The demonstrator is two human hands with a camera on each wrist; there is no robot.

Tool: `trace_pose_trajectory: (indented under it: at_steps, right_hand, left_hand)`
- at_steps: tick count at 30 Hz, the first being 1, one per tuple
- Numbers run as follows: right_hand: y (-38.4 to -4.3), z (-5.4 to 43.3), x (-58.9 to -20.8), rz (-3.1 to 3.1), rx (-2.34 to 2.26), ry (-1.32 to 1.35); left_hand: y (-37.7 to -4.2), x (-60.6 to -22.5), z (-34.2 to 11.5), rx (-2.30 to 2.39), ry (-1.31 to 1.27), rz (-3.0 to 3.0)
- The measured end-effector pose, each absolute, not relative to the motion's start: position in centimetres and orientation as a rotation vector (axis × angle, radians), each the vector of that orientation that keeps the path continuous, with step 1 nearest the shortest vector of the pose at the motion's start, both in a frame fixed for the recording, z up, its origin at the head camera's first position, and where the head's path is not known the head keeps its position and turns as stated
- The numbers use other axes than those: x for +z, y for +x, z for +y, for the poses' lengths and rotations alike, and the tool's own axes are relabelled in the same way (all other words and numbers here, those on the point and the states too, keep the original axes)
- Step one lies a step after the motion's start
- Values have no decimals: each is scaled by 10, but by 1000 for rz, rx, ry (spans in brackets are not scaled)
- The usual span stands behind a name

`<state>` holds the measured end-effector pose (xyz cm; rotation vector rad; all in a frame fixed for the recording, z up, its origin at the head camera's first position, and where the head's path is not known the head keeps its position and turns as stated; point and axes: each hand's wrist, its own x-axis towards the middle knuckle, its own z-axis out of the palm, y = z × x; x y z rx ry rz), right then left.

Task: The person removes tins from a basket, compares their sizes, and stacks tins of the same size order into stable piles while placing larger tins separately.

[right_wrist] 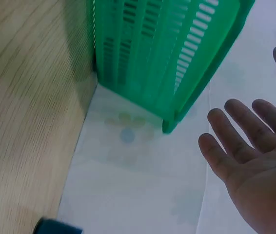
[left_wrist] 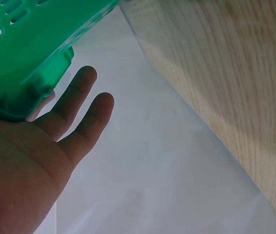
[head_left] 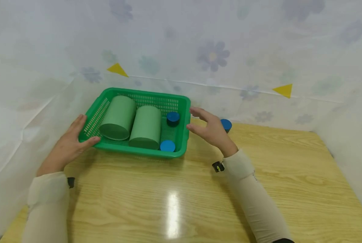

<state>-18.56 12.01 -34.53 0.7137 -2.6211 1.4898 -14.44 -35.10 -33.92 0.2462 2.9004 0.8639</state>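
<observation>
A green plastic basket (head_left: pixel 150 153) stands on the table toward the back left. Two large pale green cylinders (head_left: pixel 118 117) lie side by side in it, and to their right are a dark-sided blue disc (head_left: pixel 173 118) and a brighter blue disc (head_left: pixel 167 146). My left hand (head_left: pixel 67 146) is at the basket's left front corner, thumb along the front rim; in the left wrist view the corner rests against the palm, with fingers extended. Beside the right rim, my right hand (head_left: pixel 211 130) has its fingers spread, apart from the basket in the right wrist view.
A blue-topped round piece (head_left: pixel 226 125) stands behind my right wrist, partly hidden. The wooden table (head_left: pixel 290 175) meets a pale flowered sheet (head_left: pixel 181 40) along its back and sides. Two yellow triangles (head_left: pixel 283 90) mark the back sheet.
</observation>
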Motion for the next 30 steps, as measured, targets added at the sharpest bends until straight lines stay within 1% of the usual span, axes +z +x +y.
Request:
trace_pose_trajectory:
  at_steps: [6, 9, 14, 20, 30]
  right_hand:
    - [-179, 87, -348, -2802, 1332, 923]
    - [-177, 69, -347, -2922, 1054, 1017]
    - [-179, 42, -342, -3074, 551, 1094]
    - [-177, 18, -338, -3178, 164, 1115]
    - [-185, 8, -339, -3199, -2, 1008]
  left_hand:
    - [-138, -343, -354, 864, 239, 2898]
    - [-135, -345, -355, 871, 233, 2889]
    - [-133, -345, -355, 879, 218, 2882]
    - [-134, -343, -354, 888, 228, 2888]
    - [-141, -338, -349, 900, 208, 2881]
